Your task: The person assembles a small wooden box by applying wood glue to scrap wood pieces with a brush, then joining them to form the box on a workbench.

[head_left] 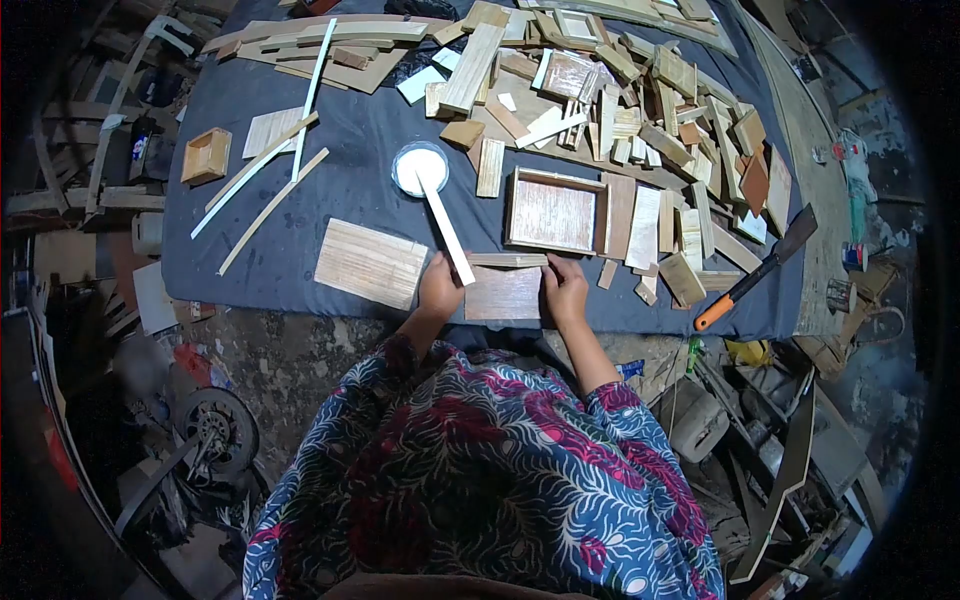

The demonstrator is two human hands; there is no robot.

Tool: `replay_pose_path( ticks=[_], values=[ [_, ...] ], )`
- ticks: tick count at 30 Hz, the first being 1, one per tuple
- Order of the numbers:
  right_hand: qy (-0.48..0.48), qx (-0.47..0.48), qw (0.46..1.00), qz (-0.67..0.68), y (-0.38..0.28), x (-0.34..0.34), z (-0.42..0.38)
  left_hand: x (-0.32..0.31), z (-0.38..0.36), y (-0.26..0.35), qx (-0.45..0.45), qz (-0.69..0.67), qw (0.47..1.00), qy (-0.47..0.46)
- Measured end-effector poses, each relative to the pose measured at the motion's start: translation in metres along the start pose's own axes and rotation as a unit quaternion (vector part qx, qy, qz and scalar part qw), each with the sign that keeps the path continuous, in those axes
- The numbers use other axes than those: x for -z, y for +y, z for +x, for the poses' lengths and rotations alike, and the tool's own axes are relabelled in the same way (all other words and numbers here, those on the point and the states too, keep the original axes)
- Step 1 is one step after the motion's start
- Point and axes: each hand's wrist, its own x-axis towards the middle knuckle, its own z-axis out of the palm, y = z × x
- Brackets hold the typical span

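Note:
At the table's front edge, a small flat wooden panel (503, 293) lies between my two hands. A narrow wooden strip (508, 260) runs along its far edge. My left hand (440, 288) is closed at the left end of these pieces, its fingers partly hidden. At the right end, the fingers of my right hand (566, 290) pinch the strip near the panel's corner. A pale flat stick (448, 236) reaches from a round tub of white paste (420, 170) to beside my left hand. Beyond my right hand sits a shallow open wooden box (555, 212).
Left of my hands lies a wooden board (371, 263). Long thin strips (272, 210) and a small wooden tray (206, 156) are farther left. Wood offcuts (650, 110) are heaped at the back right. A large knife with an orange handle (715, 311) rests at the right edge.

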Motion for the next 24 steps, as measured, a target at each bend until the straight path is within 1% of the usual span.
replay_pose_path(
  ticks=[2, 4, 5, 7, 8, 10, 14, 17, 19, 20, 24],
  values=[
    [-0.014, 0.004, 1.000, 0.005, -0.001, 0.001, 0.000, 0.000, 0.000, 0.002, -0.004, 0.004, 1.000, 0.000],
    [-0.026, 0.004, 1.000, -0.002, -0.004, 0.006, -0.003, 0.000, -0.002, 0.003, -0.034, 0.009, 0.999, 0.035],
    [-0.039, 0.005, 0.999, -0.009, -0.006, 0.008, -0.004, 0.000, -0.004, 0.000, -0.034, 0.009, 0.999, 0.036],
    [-0.049, -0.004, 0.999, -0.003, -0.004, 0.010, -0.010, -0.001, -0.010, -0.010, -0.073, 0.053, 0.995, 0.029],
    [-0.059, -0.014, 0.998, 0.003, -0.004, 0.012, -0.011, 0.001, -0.012, -0.009, -0.073, 0.053, 0.995, 0.030],
    [-0.067, -0.019, 0.998, 0.002, -0.003, 0.014, -0.013, 0.004, -0.018, -0.005, -0.034, 0.070, 0.997, -0.010],
    [-0.073, -0.020, 0.997, -0.018, -0.002, 0.015, -0.015, -0.002, -0.024, -0.008, -0.032, 0.065, 0.997, -0.001],
    [-0.089, -0.027, 0.995, -0.031, -0.005, 0.023, -0.015, -0.001, -0.032, -0.003, -0.036, 0.064, 0.997, -0.008],
    [-0.095, -0.017, 0.994, -0.040, 0.000, 0.024, -0.018, 0.000, -0.037, -0.006, -0.075, 0.064, 0.995, -0.026],
    [-0.101, -0.007, 0.994, -0.051, 0.002, 0.024, -0.020, 0.000, -0.038, -0.005, -0.075, 0.063, 0.995, -0.028],
    [-0.082, -0.011, 0.995, -0.047, 0.005, 0.018, -0.023, -0.002, -0.037, -0.001, -0.091, 0.058, 0.994, 0.003]
  ],
)
